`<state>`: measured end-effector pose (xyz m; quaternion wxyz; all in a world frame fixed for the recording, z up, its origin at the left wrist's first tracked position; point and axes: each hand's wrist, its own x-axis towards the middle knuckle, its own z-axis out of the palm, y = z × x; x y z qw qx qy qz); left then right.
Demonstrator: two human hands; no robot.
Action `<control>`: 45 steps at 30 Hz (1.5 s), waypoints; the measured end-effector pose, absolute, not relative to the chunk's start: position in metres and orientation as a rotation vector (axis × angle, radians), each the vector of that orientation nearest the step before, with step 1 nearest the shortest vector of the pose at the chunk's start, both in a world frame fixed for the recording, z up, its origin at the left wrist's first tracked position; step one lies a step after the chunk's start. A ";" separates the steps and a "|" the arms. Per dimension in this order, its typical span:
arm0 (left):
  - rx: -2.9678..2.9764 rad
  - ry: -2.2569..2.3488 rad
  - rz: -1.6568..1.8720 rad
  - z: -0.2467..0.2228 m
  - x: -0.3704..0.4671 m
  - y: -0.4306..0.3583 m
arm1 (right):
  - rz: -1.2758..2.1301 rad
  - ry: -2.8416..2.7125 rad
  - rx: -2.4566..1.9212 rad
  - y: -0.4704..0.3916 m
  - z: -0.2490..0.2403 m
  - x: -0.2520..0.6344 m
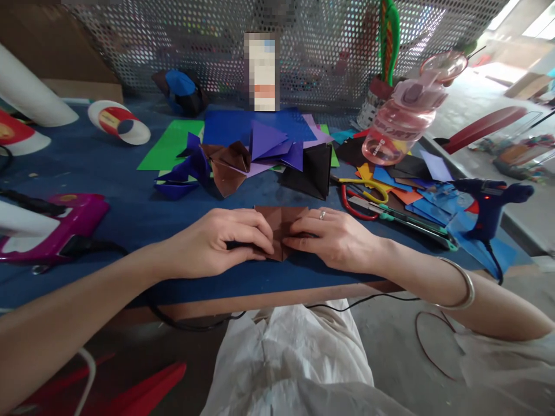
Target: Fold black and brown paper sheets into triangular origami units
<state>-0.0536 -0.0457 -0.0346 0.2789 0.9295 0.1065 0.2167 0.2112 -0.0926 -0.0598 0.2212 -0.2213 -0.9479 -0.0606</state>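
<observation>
The brown paper (pixel 277 216) lies near the front edge of the blue table (pixel 130 202), between my hands, with a crease running down its middle to a point at the near side. My left hand (pixel 221 240) holds its left part, fingers drawn in narrow toward the thumb; my right hand (pixel 342 240) holds its right part in a similarly low, narrow grip. I judge it almost weightless, thin and pliable, yet crisp enough to keep a fold; a hard pull could tear or crumple it. It should slide a little on the table, so I would hold it by the outer edges with light fingertips, pressing flat along the crease and not pinching the point. As for writing, the pink bottle (pixel 401 124) carries large letters that look like "SPORT", part of them hard to read, with smaller lettering below. The white tube (pixel 104 118) has a red and yellow band whose marks are too small to tell, and the pale upright thing (pixel 264 72) at the back is too blurred to read. I can make out no lettering on the paper.
</observation>
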 end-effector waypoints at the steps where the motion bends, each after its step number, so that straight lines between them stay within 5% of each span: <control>1: 2.493 0.285 0.580 -0.035 -0.054 -0.045 | -0.178 -2.618 -0.597 -0.093 -0.060 0.211; 14: 2.432 0.376 0.388 -0.038 -0.058 -0.036 | -0.167 -2.644 -0.504 -0.098 -0.058 0.209; 29: 2.266 0.907 0.575 -0.053 -0.041 -0.053 | -0.155 -2.633 -0.481 -0.099 -0.056 0.206; 45: 3.242 0.388 0.842 -0.052 -0.048 -0.097 | -0.036 -2.609 -0.521 -0.097 -0.057 0.208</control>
